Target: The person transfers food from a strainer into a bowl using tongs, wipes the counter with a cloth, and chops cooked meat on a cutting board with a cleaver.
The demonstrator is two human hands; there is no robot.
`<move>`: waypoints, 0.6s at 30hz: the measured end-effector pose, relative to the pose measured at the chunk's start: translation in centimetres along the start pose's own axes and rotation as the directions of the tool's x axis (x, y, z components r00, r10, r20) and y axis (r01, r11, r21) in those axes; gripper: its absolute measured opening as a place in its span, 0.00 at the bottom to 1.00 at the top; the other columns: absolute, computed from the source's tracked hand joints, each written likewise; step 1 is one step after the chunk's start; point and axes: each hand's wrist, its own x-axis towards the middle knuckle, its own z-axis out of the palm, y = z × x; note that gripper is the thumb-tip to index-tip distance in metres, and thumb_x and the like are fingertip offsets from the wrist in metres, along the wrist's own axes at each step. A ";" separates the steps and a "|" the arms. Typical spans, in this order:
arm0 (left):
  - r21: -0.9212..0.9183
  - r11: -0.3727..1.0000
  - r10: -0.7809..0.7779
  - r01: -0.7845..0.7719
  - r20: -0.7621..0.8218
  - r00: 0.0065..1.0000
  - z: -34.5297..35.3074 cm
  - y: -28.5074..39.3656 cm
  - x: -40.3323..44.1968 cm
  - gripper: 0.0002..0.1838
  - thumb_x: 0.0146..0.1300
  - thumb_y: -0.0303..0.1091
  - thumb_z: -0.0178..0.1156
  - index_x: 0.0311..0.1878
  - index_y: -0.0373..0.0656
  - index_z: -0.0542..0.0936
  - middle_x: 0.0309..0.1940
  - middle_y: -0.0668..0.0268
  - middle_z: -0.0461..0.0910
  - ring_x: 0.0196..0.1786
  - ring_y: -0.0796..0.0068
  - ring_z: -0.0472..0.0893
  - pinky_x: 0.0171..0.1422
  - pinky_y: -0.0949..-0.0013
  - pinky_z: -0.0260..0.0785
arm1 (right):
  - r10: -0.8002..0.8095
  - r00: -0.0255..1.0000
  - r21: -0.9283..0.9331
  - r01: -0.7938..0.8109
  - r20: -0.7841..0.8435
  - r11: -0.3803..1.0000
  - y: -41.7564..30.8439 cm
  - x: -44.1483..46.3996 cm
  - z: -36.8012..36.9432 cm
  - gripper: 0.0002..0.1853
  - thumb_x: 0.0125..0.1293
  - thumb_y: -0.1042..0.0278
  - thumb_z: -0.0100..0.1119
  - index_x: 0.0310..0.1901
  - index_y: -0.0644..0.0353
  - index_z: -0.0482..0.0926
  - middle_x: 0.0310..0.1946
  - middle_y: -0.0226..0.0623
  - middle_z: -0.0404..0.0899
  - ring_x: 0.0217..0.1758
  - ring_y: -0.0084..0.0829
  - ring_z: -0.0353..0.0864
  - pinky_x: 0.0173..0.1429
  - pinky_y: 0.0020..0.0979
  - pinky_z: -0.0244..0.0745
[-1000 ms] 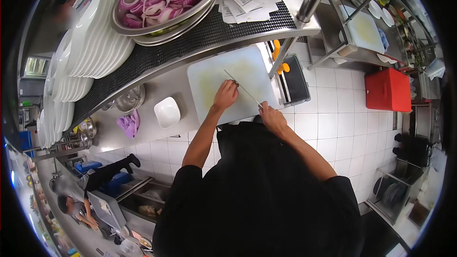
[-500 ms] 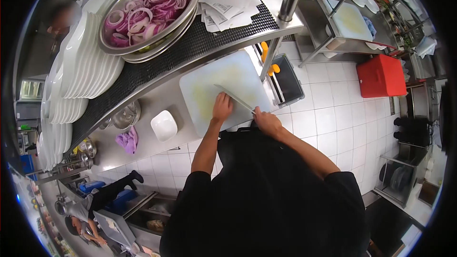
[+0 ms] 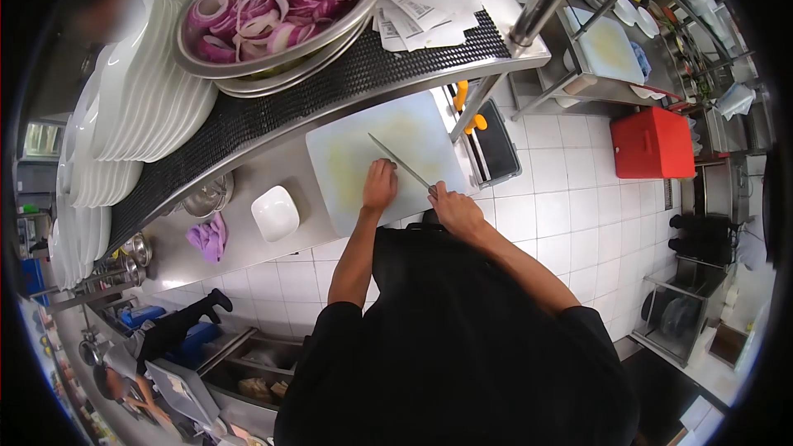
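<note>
My right hand (image 3: 459, 212) is wrapped round the handle of a kitchen knife (image 3: 402, 164). The blade slants over a white cutting board (image 3: 347, 136) with yellowish stains, its tip pointing away and to the left. Beside the blade, on its left, my left hand (image 3: 380, 186) rests over the board with the fingers drawn together. Something small and dark shows at its fingertips, too small to name. Whether the blade touches the board, I cannot tell.
A white square bowl (image 3: 275, 214) and purple cloth (image 3: 207, 237) lie left of the board. Above, a shelf (image 3: 413, 70) holds sliced red onions (image 3: 273, 4), stacked plates (image 3: 149, 91) and receipts (image 3: 429, 4). A dark bin (image 3: 496, 149) stands right; another person (image 3: 157, 347) is lower left.
The view has shifted slightly. The knife blade has swung a little, its tip now farther up the board, and looks thinner. Both hands stay close to where they were.
</note>
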 end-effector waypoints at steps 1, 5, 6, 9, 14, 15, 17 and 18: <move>-0.004 1.000 -0.016 0.016 -0.012 1.000 -0.1 -0.2 0.2 0.09 0.60 0.23 0.57 0.44 0.36 0.76 0.46 0.51 0.74 0.52 0.47 0.74 0.60 0.52 0.69 | 0.008 1.000 0.017 -0.008 -0.005 1.000 0.3 0.1 0.6 0.17 0.80 0.56 0.50 0.48 0.64 0.66 0.22 0.50 0.83 0.27 0.54 0.86 0.31 0.52 0.82; 0.059 0.998 -0.036 0.039 -0.060 0.998 -0.3 -0.3 -0.2 0.07 0.59 0.24 0.58 0.41 0.38 0.75 0.44 0.54 0.75 0.49 0.49 0.75 0.56 0.52 0.69 | 0.034 0.999 0.018 -0.034 0.000 0.999 2.5 0.4 4.9 0.16 0.80 0.56 0.50 0.48 0.63 0.67 0.23 0.50 0.83 0.27 0.53 0.86 0.31 0.52 0.82; 0.091 0.996 -0.017 0.023 -0.070 0.997 -0.3 -0.9 -0.5 0.07 0.59 0.24 0.58 0.41 0.38 0.75 0.43 0.54 0.75 0.49 0.50 0.75 0.56 0.51 0.70 | 0.023 1.000 0.020 -0.023 -0.015 1.000 2.7 0.4 5.1 0.16 0.80 0.56 0.50 0.48 0.63 0.67 0.22 0.50 0.82 0.27 0.53 0.86 0.30 0.52 0.81; 0.115 0.993 -0.024 0.033 -0.079 0.997 -1.0 -1.8 -0.4 0.07 0.57 0.25 0.60 0.40 0.38 0.75 0.43 0.56 0.75 0.48 0.51 0.76 0.54 0.51 0.70 | -0.001 1.000 0.013 0.001 -0.018 1.000 3.0 0.4 5.5 0.15 0.79 0.56 0.50 0.48 0.63 0.67 0.22 0.49 0.82 0.26 0.52 0.86 0.28 0.50 0.81; 0.123 0.992 0.023 -0.016 -0.055 0.998 -0.7 -2.4 -0.6 0.08 0.55 0.26 0.61 0.39 0.38 0.77 0.42 0.56 0.76 0.48 0.51 0.76 0.55 0.52 0.71 | -0.057 0.998 -0.025 0.056 -0.022 0.998 2.1 0.5 4.3 0.15 0.79 0.56 0.51 0.46 0.61 0.67 0.22 0.49 0.82 0.24 0.52 0.85 0.26 0.48 0.80; 0.117 0.992 0.055 -0.048 -0.054 0.997 -0.9 -2.6 -0.5 0.08 0.55 0.26 0.61 0.38 0.38 0.77 0.42 0.56 0.76 0.48 0.51 0.77 0.55 0.52 0.71 | -0.072 0.997 -0.015 0.072 -0.010 0.997 2.1 0.5 4.4 0.15 0.79 0.56 0.51 0.46 0.61 0.67 0.22 0.49 0.82 0.24 0.51 0.85 0.26 0.48 0.80; 0.127 0.987 0.105 -0.096 -0.065 0.992 -1.0 -2.3 -1.2 0.08 0.54 0.25 0.61 0.38 0.37 0.78 0.41 0.56 0.77 0.48 0.51 0.77 0.56 0.52 0.72 | -0.105 0.994 0.004 0.105 0.013 0.994 2.4 0.5 4.4 0.15 0.80 0.55 0.50 0.46 0.61 0.67 0.23 0.49 0.82 0.24 0.51 0.85 0.26 0.48 0.81; 0.150 0.982 0.129 -0.116 -0.084 0.988 -1.0 -2.4 -1.3 0.08 0.54 0.25 0.61 0.38 0.37 0.78 0.40 0.56 0.77 0.48 0.51 0.77 0.56 0.52 0.72 | -0.101 0.995 -0.023 0.101 0.013 0.995 2.3 0.5 4.2 0.15 0.80 0.56 0.50 0.46 0.61 0.67 0.23 0.49 0.82 0.24 0.51 0.85 0.26 0.48 0.81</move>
